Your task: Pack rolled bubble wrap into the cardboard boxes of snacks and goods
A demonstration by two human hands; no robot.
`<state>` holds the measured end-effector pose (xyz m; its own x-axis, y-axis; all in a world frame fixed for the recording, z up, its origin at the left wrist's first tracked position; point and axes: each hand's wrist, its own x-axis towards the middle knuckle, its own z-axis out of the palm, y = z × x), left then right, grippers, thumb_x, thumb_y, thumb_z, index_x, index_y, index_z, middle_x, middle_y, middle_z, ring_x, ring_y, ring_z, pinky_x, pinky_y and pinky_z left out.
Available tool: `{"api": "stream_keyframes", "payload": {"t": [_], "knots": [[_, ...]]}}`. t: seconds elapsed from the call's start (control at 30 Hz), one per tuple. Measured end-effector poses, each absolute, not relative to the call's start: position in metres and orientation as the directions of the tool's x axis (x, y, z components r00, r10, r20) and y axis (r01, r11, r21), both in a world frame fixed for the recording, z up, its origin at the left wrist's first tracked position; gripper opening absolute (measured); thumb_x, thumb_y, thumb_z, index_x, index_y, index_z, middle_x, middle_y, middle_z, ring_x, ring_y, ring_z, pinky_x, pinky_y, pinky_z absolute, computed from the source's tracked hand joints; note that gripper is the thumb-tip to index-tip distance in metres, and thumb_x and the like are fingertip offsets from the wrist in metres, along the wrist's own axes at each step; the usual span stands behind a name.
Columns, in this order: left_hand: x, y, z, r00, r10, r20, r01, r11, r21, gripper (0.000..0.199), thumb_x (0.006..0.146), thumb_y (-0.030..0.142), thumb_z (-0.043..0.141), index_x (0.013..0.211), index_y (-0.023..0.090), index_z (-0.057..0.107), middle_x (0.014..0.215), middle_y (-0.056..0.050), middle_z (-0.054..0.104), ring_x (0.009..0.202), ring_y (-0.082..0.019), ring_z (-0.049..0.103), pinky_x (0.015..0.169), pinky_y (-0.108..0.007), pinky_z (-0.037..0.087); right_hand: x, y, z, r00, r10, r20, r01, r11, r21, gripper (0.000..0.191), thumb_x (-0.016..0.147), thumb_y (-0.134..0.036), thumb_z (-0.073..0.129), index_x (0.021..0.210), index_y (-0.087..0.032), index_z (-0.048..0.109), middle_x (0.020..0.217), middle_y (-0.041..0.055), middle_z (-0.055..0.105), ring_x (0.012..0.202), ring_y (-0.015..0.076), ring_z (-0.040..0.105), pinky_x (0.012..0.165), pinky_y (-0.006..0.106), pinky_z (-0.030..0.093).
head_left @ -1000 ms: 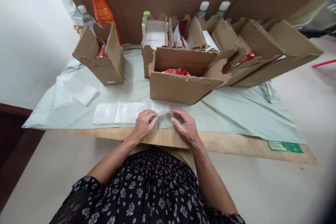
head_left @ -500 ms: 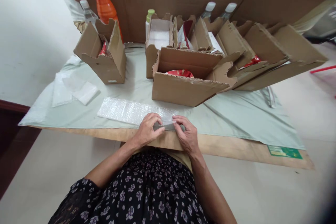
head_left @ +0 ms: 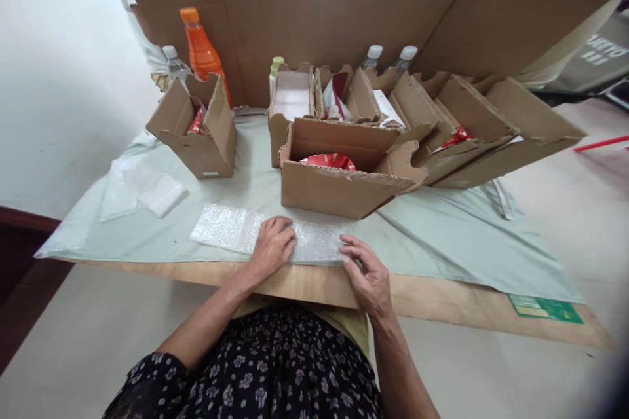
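A long strip of bubble wrap (head_left: 226, 226) lies flat along the front of the table, on the pale green cloth. My left hand (head_left: 272, 245) rests on the middle of the strip, its fingers curled together and pressing down. At the strip's right end is my right hand (head_left: 366, 272), fingers apart and bent, the fingertips touching the edge of the wrap. Just behind the strip stands an open cardboard box (head_left: 329, 190) with a red packet (head_left: 331, 160) inside.
Several open cardboard boxes (head_left: 486, 124) stand in a row behind and to the right. A smaller box (head_left: 211, 137) stands back left, near an orange bottle (head_left: 201, 49). Loose clear plastic sheets (head_left: 120, 190) lie at the left, a green card (head_left: 545, 309) at the front right.
My right hand has moved right to the strip's end and its fingers have opened out. My left hand has shifted left and lies on the wrap. The camera view has tilted upward.
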<state>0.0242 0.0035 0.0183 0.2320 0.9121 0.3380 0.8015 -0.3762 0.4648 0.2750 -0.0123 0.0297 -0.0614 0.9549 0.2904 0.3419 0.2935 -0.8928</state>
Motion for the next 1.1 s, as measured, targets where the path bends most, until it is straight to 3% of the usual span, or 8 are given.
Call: {"api": "stream_keyframes", "payload": {"t": [0.33, 0.5, 0.7, 0.77, 0.87, 0.93, 1.03, 1.1], "knots": [[0.031, 0.004, 0.022, 0.241, 0.898, 0.368, 0.85, -0.378, 0.367, 0.015, 0.096, 0.013, 0.059, 0.087, 0.021, 0.069, 0.103, -0.011, 0.069, 0.099, -0.028, 0.059, 0.091, -0.047, 0.051, 0.277, 0.001, 0.034, -0.015, 0.99, 0.143, 0.358, 0.139, -0.923, 0.026, 0.094, -0.042, 0.063, 0.107, -0.022, 0.073, 0.129, 0.0139, 0.072, 0.11, 0.0257, 0.072, 0.088, 0.041, 0.06], [0.032, 0.001, 0.034, 0.23, 0.856, 0.464, 0.848, -0.41, 0.336, 0.02, 0.095, 0.01, 0.057, 0.084, 0.021, 0.071, 0.097, -0.009, 0.069, 0.102, -0.028, 0.059, 0.097, -0.049, 0.048, 0.272, 0.006, 0.045, -0.072, 0.965, 0.253, 0.455, 0.258, -0.852, 0.027, 0.094, -0.039, 0.062, 0.115, -0.024, 0.07, 0.13, 0.0121, 0.071, 0.117, 0.0266, 0.069, 0.086, 0.04, 0.06], [0.031, -0.008, 0.051, 0.238, 0.769, 0.593, 0.8, -0.502, 0.328, 0.017, 0.096, 0.014, 0.06, 0.091, 0.023, 0.074, 0.096, -0.007, 0.071, 0.111, -0.028, 0.062, 0.109, -0.053, 0.043, 0.265, 0.018, 0.064, -0.208, 0.897, 0.39, 0.544, 0.438, -0.716, 0.056, 0.093, -0.044, 0.067, 0.146, -0.03, 0.056, 0.15, 0.0103, 0.06, 0.139, 0.0314, 0.055, 0.11, 0.053, 0.05], [0.03, -0.011, 0.052, 0.262, 0.747, 0.612, 0.788, -0.531, 0.311, 0.017, 0.097, 0.014, 0.059, 0.092, 0.023, 0.073, 0.096, -0.006, 0.071, 0.111, -0.027, 0.063, 0.109, -0.052, 0.044, 0.261, 0.024, 0.065, -0.272, 0.883, 0.383, 0.553, 0.469, -0.688, 0.052, 0.093, -0.043, 0.068, 0.143, -0.029, 0.059, 0.144, 0.0096, 0.065, 0.132, 0.031, 0.06, 0.11, 0.053, 0.049], [0.027, -0.013, 0.048, 0.271, 0.748, 0.606, 0.796, -0.528, 0.296, 0.017, 0.097, 0.013, 0.058, 0.096, 0.022, 0.072, 0.097, -0.006, 0.07, 0.106, -0.025, 0.064, 0.108, -0.05, 0.047, 0.255, 0.03, 0.06, -0.329, 0.877, 0.349, 0.574, 0.48, -0.664, 0.024, 0.097, -0.035, 0.062, 0.116, -0.027, 0.074, 0.111, 0.0066, 0.078, 0.106, 0.0275, 0.07, 0.099, 0.048, 0.054], [0.021, -0.013, 0.045, 0.249, 0.784, 0.568, 0.817, -0.485, 0.312, 0.021, 0.095, 0.012, 0.058, 0.109, 0.019, 0.071, 0.103, -0.009, 0.07, 0.103, -0.025, 0.065, 0.103, -0.048, 0.05, 0.254, 0.03, 0.055, -0.313, 0.881, 0.353, 0.586, 0.472, -0.659, 0.018, 0.098, -0.031, 0.059, 0.103, -0.026, 0.076, 0.098, 0.0051, 0.078, 0.095, 0.0257, 0.07, 0.092, 0.045, 0.055], [0.013, -0.01, 0.043, 0.207, 0.851, 0.483, 0.84, -0.408, 0.358, 0.037, 0.092, 0.012, 0.059, 0.129, 0.016, 0.065, 0.118, -0.014, 0.069, 0.108, -0.028, 0.065, 0.097, -0.046, 0.053, 0.255, 0.029, 0.049, -0.262, 0.877, 0.402, 0.609, 0.474, -0.636, 0.019, 0.098, -0.028, 0.059, 0.103, -0.027, 0.078, 0.101, 0.0053, 0.077, 0.097, 0.0251, 0.07, 0.092, 0.044, 0.055], [0.012, -0.007, 0.045, 0.216, 0.875, 0.434, 0.841, -0.392, 0.372, 0.043, 0.091, 0.012, 0.059, 0.134, 0.018, 0.063, 0.13, -0.016, 0.066, 0.117, -0.03, 0.063, 0.102, -0.049, 0.051, 0.256, 0.028, 0.046, -0.246, 0.863, 0.442, 0.642, 0.486, -0.593, 0.021, 0.098, -0.026, 0.059, 0.104, -0.027, 0.079, 0.107, 0.0064, 0.077, 0.101, 0.0253, 0.07, 0.092, 0.045, 0.054]]}}
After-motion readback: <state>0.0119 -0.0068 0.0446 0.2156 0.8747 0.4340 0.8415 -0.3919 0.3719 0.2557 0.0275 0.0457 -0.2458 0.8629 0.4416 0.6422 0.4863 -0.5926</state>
